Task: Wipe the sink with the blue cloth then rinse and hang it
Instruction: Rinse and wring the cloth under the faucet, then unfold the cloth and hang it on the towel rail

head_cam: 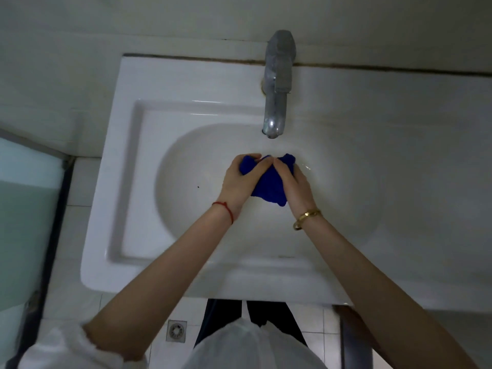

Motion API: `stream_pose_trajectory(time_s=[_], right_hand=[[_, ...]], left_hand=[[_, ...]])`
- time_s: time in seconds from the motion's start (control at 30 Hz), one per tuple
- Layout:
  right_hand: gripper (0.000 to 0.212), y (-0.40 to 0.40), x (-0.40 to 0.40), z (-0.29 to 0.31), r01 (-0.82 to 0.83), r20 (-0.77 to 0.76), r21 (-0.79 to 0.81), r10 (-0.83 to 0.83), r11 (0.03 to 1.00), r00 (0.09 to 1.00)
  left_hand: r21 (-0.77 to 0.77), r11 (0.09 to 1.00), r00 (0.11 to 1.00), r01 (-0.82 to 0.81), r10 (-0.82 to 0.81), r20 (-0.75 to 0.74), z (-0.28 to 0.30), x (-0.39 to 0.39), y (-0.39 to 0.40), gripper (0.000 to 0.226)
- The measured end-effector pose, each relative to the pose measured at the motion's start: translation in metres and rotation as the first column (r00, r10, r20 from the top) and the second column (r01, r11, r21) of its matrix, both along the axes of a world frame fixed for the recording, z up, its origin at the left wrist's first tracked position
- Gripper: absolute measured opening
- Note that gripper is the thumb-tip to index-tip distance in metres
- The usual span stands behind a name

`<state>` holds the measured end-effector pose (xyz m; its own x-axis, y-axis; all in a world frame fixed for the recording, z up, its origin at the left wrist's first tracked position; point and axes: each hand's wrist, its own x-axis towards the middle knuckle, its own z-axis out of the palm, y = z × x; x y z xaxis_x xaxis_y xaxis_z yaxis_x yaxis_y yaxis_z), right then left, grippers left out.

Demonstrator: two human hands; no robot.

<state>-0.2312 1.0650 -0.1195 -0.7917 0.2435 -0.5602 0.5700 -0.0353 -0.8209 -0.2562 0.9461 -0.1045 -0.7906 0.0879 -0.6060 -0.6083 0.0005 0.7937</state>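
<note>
2 bare forearms, sleeves pushed up near elbows. Left hand (237, 182): thin red string bracelet (225, 209) at wrist, small knot visible. Right hand (294, 182): gold bangle (306, 218) at wrist, smooth and rigid-looking. White sleeve (69, 344) bunched on left arm, crinkled, slightly sheer fabric. White top (247, 347) over torso. Dark trousers (226, 315) below.
</note>
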Motion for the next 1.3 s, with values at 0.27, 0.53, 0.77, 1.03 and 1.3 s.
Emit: stream_pose_trajectory(time_s=[0.27,0.53,0.77,1.03,1.3], right_hand=[[0.033,-0.008,0.031,0.032,-0.037,0.096,-0.176,0.055,0.984,0.994],[0.030,-0.056,0.054,0.069,-0.093,0.160,-0.374,0.163,0.923,0.974],[0.037,-0.163,0.060,0.109,-0.359,0.014,-0.297,0.380,0.885,0.925],[0.029,-0.348,0.070,0.125,-0.520,-0.046,-0.076,0.518,0.851,0.854],[0.047,-0.499,0.063,0.161,-0.422,-0.200,-0.125,0.394,0.898,0.897]], left_hand=[[0.064,0.972,0.971,0.226,-0.230,0.067,0.030,0.029,-0.039,0.029],[0.100,0.983,0.987,0.156,-0.160,0.029,0.052,0.073,-0.119,0.049],[0.174,0.979,0.992,-0.109,0.117,-0.036,0.083,0.114,-0.229,0.049],[0.128,0.961,0.968,-0.245,0.251,-0.032,0.114,0.148,-0.405,0.049],[0.050,0.970,0.956,-0.236,0.242,-0.169,0.162,0.139,-0.563,0.045]])
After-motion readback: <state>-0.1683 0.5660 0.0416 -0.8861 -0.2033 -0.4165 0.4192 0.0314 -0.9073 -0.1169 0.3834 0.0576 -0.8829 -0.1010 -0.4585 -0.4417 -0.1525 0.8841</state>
